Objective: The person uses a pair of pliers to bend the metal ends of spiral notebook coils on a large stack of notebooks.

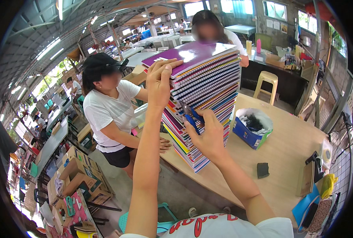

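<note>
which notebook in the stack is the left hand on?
The purple-covered notebook at the very top of the stack. The left hand rests its fingers on that cover's near corner; every other notebook lies beneath it, showing only its spiral edge.

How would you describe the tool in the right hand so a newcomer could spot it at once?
Start at the tall stack of spiral notebooks on the wooden table. Against its near face, the right hand holds small blue-handled pliers at the wire bindings. They are the only tool touching the stack; the left hand merely rests on the purple top cover.
</note>
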The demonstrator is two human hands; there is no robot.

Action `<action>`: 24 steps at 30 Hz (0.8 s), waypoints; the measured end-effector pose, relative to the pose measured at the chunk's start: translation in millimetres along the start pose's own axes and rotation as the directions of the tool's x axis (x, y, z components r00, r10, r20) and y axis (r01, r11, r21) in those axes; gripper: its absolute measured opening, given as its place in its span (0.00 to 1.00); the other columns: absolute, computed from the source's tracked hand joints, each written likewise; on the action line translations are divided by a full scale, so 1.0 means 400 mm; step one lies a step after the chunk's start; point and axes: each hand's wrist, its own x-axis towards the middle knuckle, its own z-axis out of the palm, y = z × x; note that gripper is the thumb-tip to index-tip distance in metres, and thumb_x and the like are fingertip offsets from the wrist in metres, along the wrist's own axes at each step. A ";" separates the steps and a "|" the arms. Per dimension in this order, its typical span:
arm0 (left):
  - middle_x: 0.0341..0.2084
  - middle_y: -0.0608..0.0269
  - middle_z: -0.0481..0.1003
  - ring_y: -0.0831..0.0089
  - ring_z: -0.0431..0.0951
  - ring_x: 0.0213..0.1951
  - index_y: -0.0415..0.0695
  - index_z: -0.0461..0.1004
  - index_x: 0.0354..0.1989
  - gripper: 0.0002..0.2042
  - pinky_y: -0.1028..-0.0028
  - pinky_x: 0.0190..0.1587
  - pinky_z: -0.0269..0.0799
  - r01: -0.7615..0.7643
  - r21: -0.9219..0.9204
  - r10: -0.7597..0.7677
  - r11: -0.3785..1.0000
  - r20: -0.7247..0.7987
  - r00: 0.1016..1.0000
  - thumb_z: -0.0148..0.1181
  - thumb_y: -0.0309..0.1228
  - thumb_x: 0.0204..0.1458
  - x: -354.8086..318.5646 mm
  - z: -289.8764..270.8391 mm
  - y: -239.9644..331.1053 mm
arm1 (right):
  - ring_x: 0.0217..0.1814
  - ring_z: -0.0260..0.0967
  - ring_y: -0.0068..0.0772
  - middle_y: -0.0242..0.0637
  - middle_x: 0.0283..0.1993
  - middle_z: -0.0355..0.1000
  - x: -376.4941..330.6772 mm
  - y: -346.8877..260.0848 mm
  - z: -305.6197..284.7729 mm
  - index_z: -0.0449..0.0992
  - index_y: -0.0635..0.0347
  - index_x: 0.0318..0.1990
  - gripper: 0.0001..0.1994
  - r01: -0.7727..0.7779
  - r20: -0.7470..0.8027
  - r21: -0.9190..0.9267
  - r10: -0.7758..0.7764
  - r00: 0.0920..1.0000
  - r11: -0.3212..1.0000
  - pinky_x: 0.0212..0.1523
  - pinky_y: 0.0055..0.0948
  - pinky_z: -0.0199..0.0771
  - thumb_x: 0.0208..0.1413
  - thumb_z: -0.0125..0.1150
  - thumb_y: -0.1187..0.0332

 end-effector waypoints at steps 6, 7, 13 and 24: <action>0.43 0.58 0.79 0.65 0.70 0.49 0.42 0.82 0.42 0.19 0.66 0.59 0.56 -0.006 -0.018 0.005 1.000 -0.019 1.000 0.41 0.34 0.61 -0.008 0.000 -0.011 | 0.29 0.68 0.28 0.39 0.34 0.72 0.009 0.016 -0.019 0.70 0.68 0.43 0.14 -0.683 0.548 0.540 0.411 0.729 0.492 0.31 0.27 0.68 0.56 0.63 0.68; 0.44 0.55 0.78 0.65 0.70 0.51 0.39 0.82 0.43 0.20 0.67 0.60 0.57 0.011 -0.005 -0.011 1.000 -0.003 1.000 0.40 0.33 0.60 -0.005 -0.001 -0.006 | 0.29 0.68 0.28 0.39 0.34 0.72 0.018 0.016 -0.026 0.70 0.68 0.43 0.13 -0.711 0.584 0.554 0.405 0.703 0.434 0.32 0.26 0.68 0.57 0.62 0.67; 0.44 0.54 0.78 0.65 0.71 0.51 0.38 0.81 0.43 0.20 0.66 0.60 0.57 0.002 0.013 -0.002 1.000 -0.006 1.000 0.40 0.33 0.61 -0.003 0.002 0.004 | 0.44 0.69 0.49 0.52 0.42 0.68 -0.025 -0.001 -0.020 0.68 0.70 0.46 0.25 -0.124 0.113 0.084 0.114 0.987 0.989 0.44 0.38 0.71 0.47 0.71 0.62; 0.42 0.60 0.79 0.64 0.68 0.49 0.45 0.83 0.41 0.19 0.65 0.60 0.55 -0.005 -0.056 0.003 0.998 -0.039 0.999 0.42 0.35 0.62 -0.003 0.015 -0.007 | 0.30 0.70 0.34 0.42 0.32 0.72 -0.028 0.048 -0.012 0.70 0.68 0.43 0.19 -0.447 0.347 0.355 0.329 0.878 0.821 0.32 0.31 0.71 0.53 0.67 0.62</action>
